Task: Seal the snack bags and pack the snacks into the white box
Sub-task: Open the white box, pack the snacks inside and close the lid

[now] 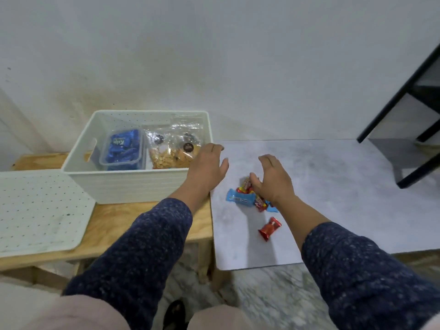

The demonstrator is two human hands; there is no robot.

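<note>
The white box (123, 184) stands on a wooden bench and holds a clear tub of blue-wrapped snacks (122, 150) and two clear bags of nuts and crackers (171, 148). My left hand (207, 167) hovers over the box's right front corner, fingers relaxed, holding nothing. My right hand (273, 179) is spread just above a small pile of wrapped candies (247, 189) on the grey mat; a light blue bar (239, 198) lies at its left. A single red candy (269, 228) lies nearer me.
The box's white perforated lid (38, 210) lies on the wooden bench (147, 215) at the left. The grey mat (345, 186) stretches right to a black-framed shelf (409, 110). A white wall rises behind.
</note>
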